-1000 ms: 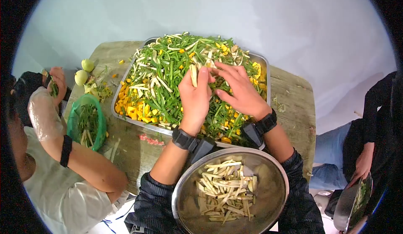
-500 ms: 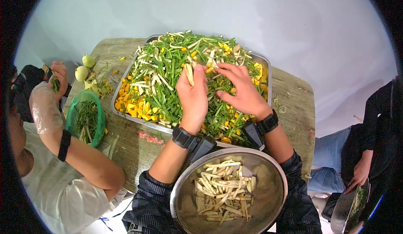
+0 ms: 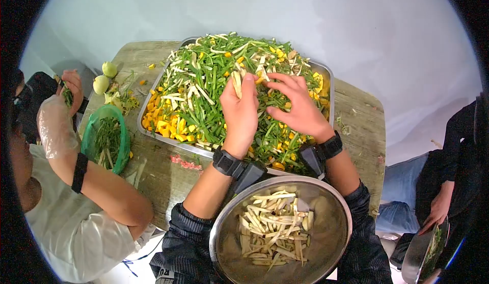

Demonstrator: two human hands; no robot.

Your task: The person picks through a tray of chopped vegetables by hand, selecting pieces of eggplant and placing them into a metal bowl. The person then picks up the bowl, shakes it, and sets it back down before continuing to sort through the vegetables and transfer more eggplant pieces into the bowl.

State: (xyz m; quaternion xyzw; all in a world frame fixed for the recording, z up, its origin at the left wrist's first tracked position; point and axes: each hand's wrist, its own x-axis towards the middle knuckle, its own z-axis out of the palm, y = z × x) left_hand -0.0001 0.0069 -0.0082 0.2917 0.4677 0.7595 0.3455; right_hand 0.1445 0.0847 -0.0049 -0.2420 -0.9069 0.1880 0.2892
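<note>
My left hand is closed around a few pale vegetable strips, held upright above a large metal tray. My right hand hovers beside it, palm toward the tray, thumb and fingers apart. Its index fingertip is close to a small yellow piece; whether they touch is hard to tell. Beneath both hands, chopped green stems are heaped with pale strips and yellow cubes. Between my forearms and my body is a steel bowl of cut pale strips.
At the left, a co-worker's gloved hand and bare hand hold greens above a green basket. Two round pale-green vegetables lie behind it. Another person's hand rests at a pan on the right.
The whole view has shifted slightly, with the tray and bowl a little to the right. My hands keep nearly the same pose, the left still gripping its strips.
</note>
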